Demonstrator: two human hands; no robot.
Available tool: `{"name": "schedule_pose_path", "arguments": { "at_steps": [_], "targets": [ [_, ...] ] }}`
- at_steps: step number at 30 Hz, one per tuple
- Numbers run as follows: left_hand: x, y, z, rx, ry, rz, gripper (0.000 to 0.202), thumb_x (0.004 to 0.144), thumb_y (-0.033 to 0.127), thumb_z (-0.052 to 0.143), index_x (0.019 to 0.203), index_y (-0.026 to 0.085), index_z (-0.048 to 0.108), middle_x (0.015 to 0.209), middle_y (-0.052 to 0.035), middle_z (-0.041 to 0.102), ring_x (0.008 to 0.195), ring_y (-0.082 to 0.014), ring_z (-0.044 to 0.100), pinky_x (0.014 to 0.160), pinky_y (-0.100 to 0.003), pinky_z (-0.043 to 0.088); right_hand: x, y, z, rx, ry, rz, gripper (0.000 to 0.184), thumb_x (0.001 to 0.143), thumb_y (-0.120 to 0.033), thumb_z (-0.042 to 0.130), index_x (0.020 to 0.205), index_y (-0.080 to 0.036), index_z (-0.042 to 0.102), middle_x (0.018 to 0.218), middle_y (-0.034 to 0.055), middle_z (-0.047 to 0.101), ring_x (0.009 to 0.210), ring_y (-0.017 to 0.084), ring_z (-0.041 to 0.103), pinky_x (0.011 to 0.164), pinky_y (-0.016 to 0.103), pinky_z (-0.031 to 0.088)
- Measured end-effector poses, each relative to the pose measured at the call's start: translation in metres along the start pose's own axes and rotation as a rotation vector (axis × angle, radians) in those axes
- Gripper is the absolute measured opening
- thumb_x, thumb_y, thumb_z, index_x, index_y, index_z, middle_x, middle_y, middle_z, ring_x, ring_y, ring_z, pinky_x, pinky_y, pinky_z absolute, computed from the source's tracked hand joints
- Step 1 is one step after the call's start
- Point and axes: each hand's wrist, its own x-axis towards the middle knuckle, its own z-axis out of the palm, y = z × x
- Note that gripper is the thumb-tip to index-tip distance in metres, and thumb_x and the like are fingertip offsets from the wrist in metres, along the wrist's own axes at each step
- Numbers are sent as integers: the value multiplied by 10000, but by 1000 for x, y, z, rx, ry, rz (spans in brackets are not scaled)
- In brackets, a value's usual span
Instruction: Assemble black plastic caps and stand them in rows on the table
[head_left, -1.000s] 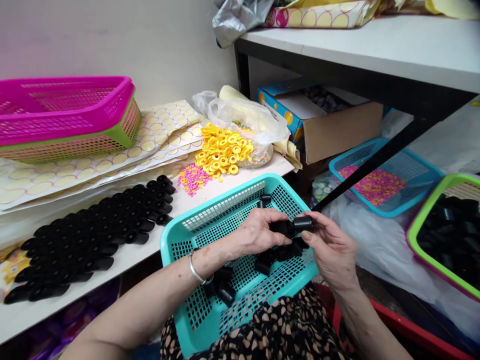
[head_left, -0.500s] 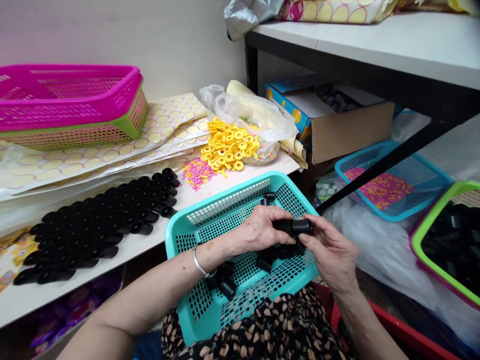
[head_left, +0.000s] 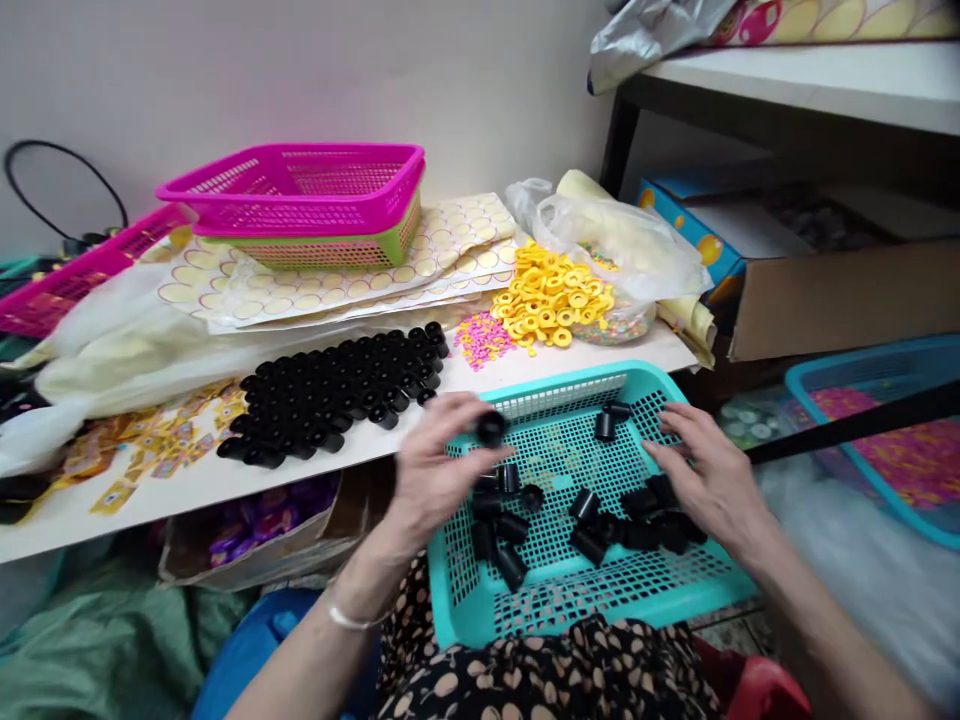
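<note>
My left hand [head_left: 431,475] grips a black plastic cylinder [head_left: 491,430] between thumb and fingers, its round end towards me. It is over the left side of a turquoise mesh basket [head_left: 441,600] that rests on my lap. My right hand [head_left: 709,480] hangs above the basket's right side with its fingers apart, holding nothing that I can see. Loose black cylinders [head_left: 511,565] lie in the basket, some on their sides, some near my right hand. On the white table, many more black cylinders [head_left: 337,390] stand in tight rows.
Behind the basket are yellow rings [head_left: 555,300] and small pink and yellow pieces [head_left: 480,340]. A pink basket [head_left: 300,215] sits stacked on a green one at the back. A dark metal bar [head_left: 862,425] crosses on the right, before a blue basket [head_left: 870,352]. An open cardboard box [head_left: 832,305] stands there.
My hands have come apart. The left has moved left towards the table with a black cylinder, and the right has opened over the basket. The view has swung left.
</note>
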Motion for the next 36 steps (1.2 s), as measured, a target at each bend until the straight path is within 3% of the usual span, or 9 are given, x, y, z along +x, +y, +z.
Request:
{"name": "schedule_pose_path", "arguments": {
  "at_steps": [3,5,8,12,19,26,29,32,36],
  "targets": [
    [-15,-47,-34,122,450,-199,397,635,366,770,981,194,678,930,-32,630,793,-153,588,688,-274,492,27,-1,12,-322,-152,-75,223,884,-265,474,1049,-181,599,1212,110,558,1071,247,558,929,394,458],
    [-23,-77,-44,121,596,-282,456,624,376,767,1021,174,670,856,-15,622,717,-129,569,666,-260,479,39,-6,23,-580,-292,-74,231,871,-192,442,1048,-160,587,1234,125,538,1112,267,516,930,392,434],
    [-30,-107,-45,122,612,-334,488,615,378,761,1042,161,666,789,3,607,647,-107,535,640,-244,461,50,-11,38,-750,-396,-37,262,819,-75,396,1003,-121,577,1127,172,555,1009,292,546,811,395,444],
    [-29,-126,-35,206,570,-372,520,634,403,733,1090,167,649,653,45,540,554,-87,470,564,-216,420,61,-3,45,-761,-508,-16,296,742,2,400,962,-110,563,991,158,561,832,261,593,661,343,420],
    [-15,-136,-25,472,474,-310,492,712,457,645,1111,169,632,713,13,596,607,-128,545,642,-249,465,61,5,34,-506,-547,33,245,714,-28,447,898,-142,560,958,99,542,788,206,558,663,308,382],
    [-12,-147,-27,585,490,-74,429,706,364,671,1075,151,623,995,-93,656,674,-145,599,709,-292,504,33,-5,16,49,-503,187,292,788,-244,514,1075,-186,516,640,-47,494,561,125,465,532,245,382],
    [-16,-149,-29,616,494,57,381,742,337,648,1053,118,631,1054,-135,649,626,-130,602,648,-285,518,20,-7,12,223,-461,244,305,783,-274,552,1077,-201,521,709,-33,553,610,122,505,555,244,408],
    [-20,-138,-36,626,518,134,297,748,305,661,984,125,661,998,-111,668,598,-117,592,621,-279,517,7,-6,5,422,-349,313,344,748,-257,629,1082,-218,554,842,-8,606,721,132,551,628,258,443],
    [-15,-94,-46,584,633,106,307,742,290,690,1021,167,658,969,-51,658,656,-126,586,624,-282,499,-18,-3,-12,596,-78,357,379,714,-238,720,1079,-257,619,1006,3,602,842,134,577,743,267,469]
  ]
}}
